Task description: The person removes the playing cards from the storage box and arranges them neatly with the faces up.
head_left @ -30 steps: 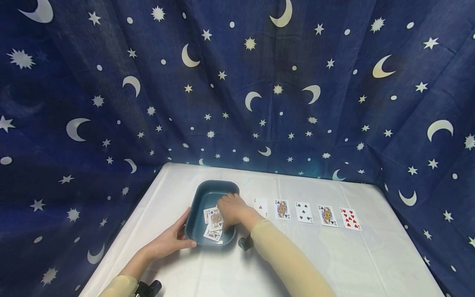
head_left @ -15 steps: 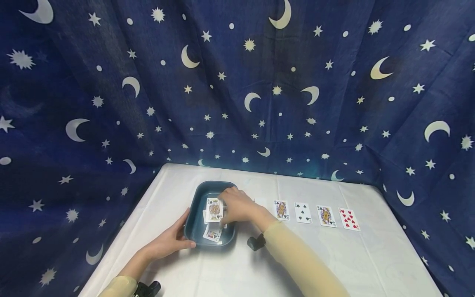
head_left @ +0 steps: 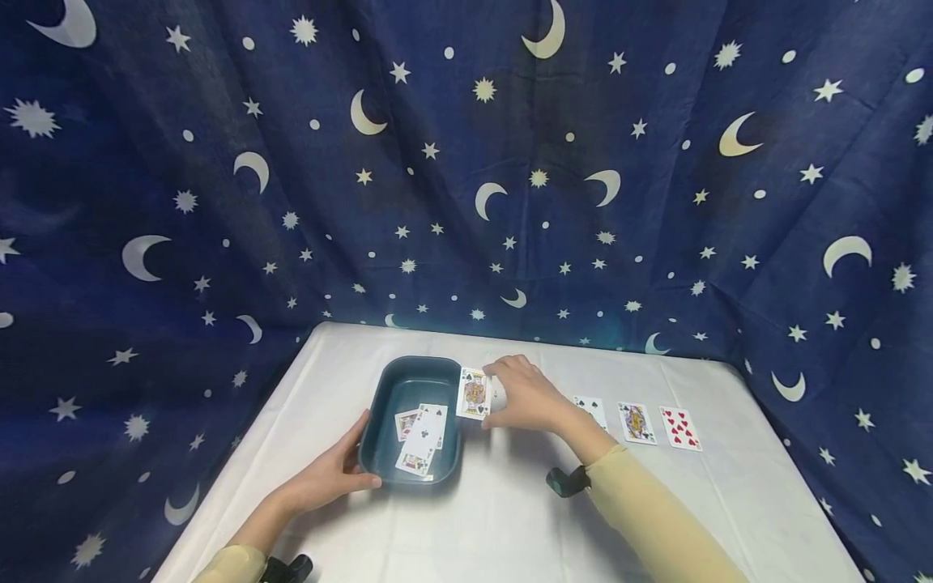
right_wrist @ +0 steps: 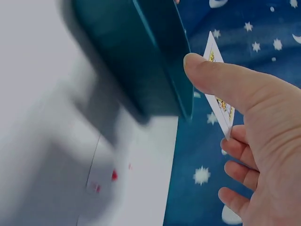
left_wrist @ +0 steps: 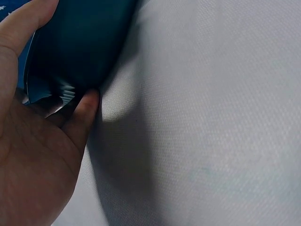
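Note:
My right hand (head_left: 526, 393) pinches a king playing card (head_left: 474, 393) by its right edge, thumb and fingertips on it, just off the right rim of a dark teal tray (head_left: 375, 445). In the right wrist view the king card (right_wrist: 221, 96) stands tilted in the air beside the tray (right_wrist: 127, 52). Several loose cards (head_left: 425, 433) overlap face up inside the tray, a clubs card among them. My left hand (head_left: 324, 470) holds the tray's near left corner, fingers along its left side and thumb at the front. The left wrist view shows the left hand (left_wrist: 42, 136) against the tray wall.
A row of cards lies face up to the right: a spades card (head_left: 590, 409) partly behind my wrist, a queen (head_left: 637, 423) and a hearts card (head_left: 681, 428). My right hand hides the row's left end. White cloth (head_left: 496, 518) covers the table; starry fabric (head_left: 437, 202) hangs behind.
My right hand has lifted the king card from the tray and carried it right, past the rim. Cards beneath it now show. My left hand has stayed on the tray.

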Action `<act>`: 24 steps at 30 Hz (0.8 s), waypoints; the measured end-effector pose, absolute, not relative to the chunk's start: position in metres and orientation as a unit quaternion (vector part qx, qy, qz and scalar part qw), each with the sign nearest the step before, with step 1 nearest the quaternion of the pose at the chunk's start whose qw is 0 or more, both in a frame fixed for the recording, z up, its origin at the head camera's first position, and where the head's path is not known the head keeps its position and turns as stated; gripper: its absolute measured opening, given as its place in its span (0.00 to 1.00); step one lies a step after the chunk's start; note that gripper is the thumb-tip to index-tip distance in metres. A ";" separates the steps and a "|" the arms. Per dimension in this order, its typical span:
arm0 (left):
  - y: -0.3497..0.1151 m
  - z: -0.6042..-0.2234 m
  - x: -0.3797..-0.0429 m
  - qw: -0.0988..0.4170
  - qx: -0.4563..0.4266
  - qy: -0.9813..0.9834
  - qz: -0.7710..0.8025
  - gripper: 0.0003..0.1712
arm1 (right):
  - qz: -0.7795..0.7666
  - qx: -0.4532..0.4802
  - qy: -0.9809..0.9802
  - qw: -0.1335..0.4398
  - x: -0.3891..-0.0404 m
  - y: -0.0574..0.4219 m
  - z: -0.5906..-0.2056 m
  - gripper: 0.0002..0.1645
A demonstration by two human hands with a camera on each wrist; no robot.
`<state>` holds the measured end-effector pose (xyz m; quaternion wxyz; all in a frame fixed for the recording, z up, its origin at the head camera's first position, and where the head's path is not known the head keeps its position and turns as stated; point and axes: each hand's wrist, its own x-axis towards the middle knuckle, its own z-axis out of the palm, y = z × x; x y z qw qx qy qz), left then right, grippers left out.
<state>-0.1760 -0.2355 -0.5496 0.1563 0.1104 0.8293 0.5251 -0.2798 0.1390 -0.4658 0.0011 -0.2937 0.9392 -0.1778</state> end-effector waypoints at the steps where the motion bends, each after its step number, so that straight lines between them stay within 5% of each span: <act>1: -0.236 -0.550 -0.176 0.157 0.109 0.829 0.526 0.68 | -0.178 -0.288 0.941 0.000 -0.279 0.145 -0.467 0.58; 24: -0.234 -0.546 -0.175 0.160 0.103 0.833 0.519 0.69 | -0.148 -0.294 0.944 0.027 -0.219 0.198 -0.530 0.56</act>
